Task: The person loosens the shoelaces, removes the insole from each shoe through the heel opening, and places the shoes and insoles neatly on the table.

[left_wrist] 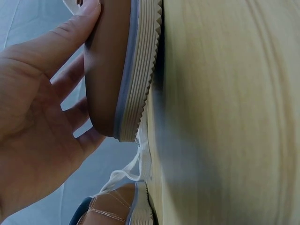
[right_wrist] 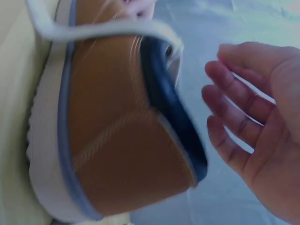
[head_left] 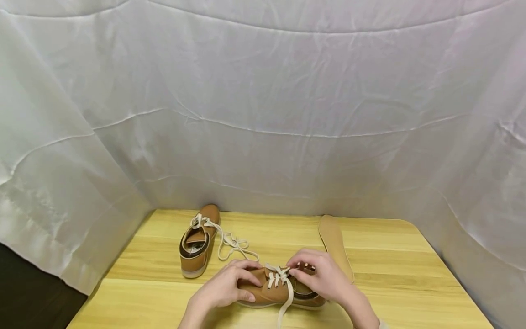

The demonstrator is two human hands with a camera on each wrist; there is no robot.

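Note:
A tan lace-up shoe lies sideways near the table's front edge, toe to the left. My left hand grips its toe end, thumb on the near side and fingers over the far side. The left wrist view shows the brown toe between thumb and fingers, with its ribbed sole towards the table. Over the shoe opening hovers my right hand, fingertips close to the cream laces. In the right wrist view its loosely bent fingers hold nothing and stand apart from the dark-lined collar.
A matching shoe stands at the back left, its loose lace trailing right across the wooden table. Behind my right hand lies a tan insole. Grey fabric hangs around the table's back and sides.

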